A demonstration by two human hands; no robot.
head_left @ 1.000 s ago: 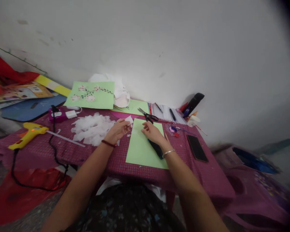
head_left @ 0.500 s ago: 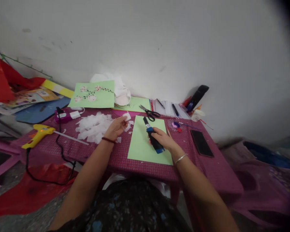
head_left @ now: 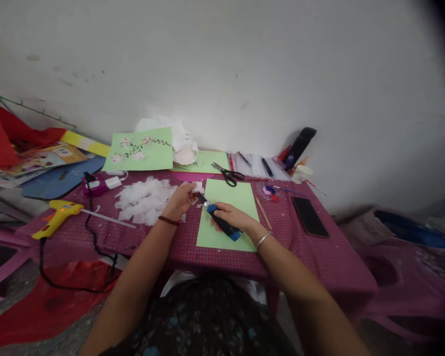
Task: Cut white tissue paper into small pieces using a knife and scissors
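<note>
My left hand (head_left: 184,199) pinches a small piece of white paper (head_left: 198,187) between its fingertips. In my right hand (head_left: 228,217) is a black-and-blue hand tool (head_left: 225,226) with a metal neck and a narrow dark tip; its exact kind is unclear. The tip points up and left, right beside the white paper; whether they touch I cannot tell. Under the tool and my right hand lies a light green sheet (head_left: 211,237). A loose pile of torn-looking white paper pieces (head_left: 143,200) lies left of my left hand.
Scissors (head_left: 230,174), a pencil (head_left: 264,213) and a phone (head_left: 310,216) lie on the checked tablecloth (head_left: 300,267). A yellow glue gun (head_left: 57,216) with a lit orange spot and trailing cord sits left. Behind, a green sheet (head_left: 141,160) bears white flowers on a branch.
My right hand has moved left and tilted the tool, bringing its tip to the white paper. My left hand stays near its place, still holding the paper.
</note>
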